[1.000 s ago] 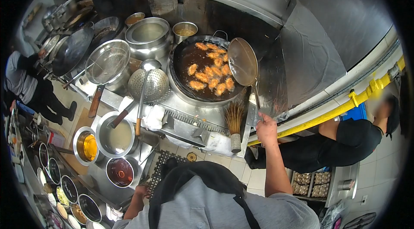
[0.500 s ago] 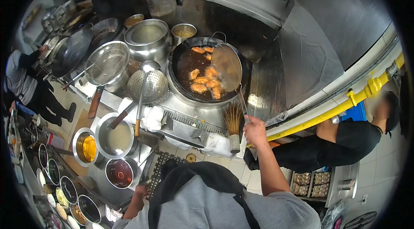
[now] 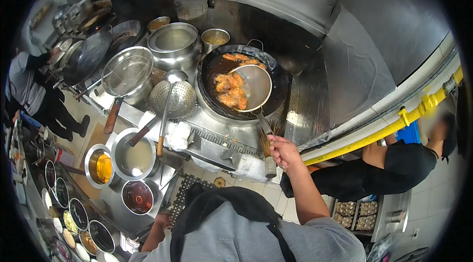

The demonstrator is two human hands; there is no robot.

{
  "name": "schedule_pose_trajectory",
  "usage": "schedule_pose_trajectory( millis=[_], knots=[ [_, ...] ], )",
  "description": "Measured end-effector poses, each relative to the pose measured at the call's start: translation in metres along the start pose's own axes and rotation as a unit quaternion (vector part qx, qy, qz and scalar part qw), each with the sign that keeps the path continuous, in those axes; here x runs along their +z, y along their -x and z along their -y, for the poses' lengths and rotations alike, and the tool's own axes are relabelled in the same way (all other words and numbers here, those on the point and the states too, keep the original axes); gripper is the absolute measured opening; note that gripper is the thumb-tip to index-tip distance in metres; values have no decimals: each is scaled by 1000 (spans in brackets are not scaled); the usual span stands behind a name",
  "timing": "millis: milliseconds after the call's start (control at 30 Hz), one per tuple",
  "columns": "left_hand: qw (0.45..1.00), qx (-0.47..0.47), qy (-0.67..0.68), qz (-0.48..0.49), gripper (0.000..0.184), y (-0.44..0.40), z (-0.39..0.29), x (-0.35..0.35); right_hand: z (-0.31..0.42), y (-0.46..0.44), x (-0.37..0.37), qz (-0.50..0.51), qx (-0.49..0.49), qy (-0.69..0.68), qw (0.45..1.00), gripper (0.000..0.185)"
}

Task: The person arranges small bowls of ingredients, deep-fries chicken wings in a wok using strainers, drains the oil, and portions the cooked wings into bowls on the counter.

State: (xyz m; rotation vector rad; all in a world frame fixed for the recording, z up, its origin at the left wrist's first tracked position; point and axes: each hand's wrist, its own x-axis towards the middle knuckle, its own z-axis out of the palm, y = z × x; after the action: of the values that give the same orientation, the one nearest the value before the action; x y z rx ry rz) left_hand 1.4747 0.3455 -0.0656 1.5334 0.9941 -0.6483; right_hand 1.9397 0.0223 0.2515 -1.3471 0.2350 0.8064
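My right hand (image 3: 285,152) is closed around the handle of a round mesh strainer (image 3: 259,87). The strainer's head is tilted into the dark oil of a wok (image 3: 209,102), touching or close beside golden-brown fried pieces (image 3: 229,89). More fried pieces (image 3: 241,58) float near the wok's far side. Just under my right hand stands a bamboo wok brush (image 3: 270,167), partly covered by it. My left hand (image 3: 161,221) is low beside the metal counter, its fingers mostly hidden, so I cannot tell what it holds.
Left of the wok are a perforated ladle (image 3: 172,99), a wire strainer (image 3: 127,69) and a large pot (image 3: 172,40). Bowls of yellow liquid (image 3: 102,167) and red liquid (image 3: 138,197) sit nearer. A yellow pipe (image 3: 374,131) runs right, beside a crouching person (image 3: 364,171). Another person (image 3: 39,79) stands far left.
The strainer has swung down and toward me, from the wok's right side into the oil by the fried pieces. My right hand has shifted slightly left. The pieces are bunched closer together.
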Motion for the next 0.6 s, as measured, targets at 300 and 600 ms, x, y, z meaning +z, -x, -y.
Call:
schedule_pose_trajectory(
  millis=[300,600],
  knots=[
    [1000,-10,4,-1,21,-2,-2,-6,18,-13,23,-19,-48,106,993,31],
    [1000,-9,14,3,24,-5,1,0,18,-46,36,-112,-246,419,867,37]
  ],
)
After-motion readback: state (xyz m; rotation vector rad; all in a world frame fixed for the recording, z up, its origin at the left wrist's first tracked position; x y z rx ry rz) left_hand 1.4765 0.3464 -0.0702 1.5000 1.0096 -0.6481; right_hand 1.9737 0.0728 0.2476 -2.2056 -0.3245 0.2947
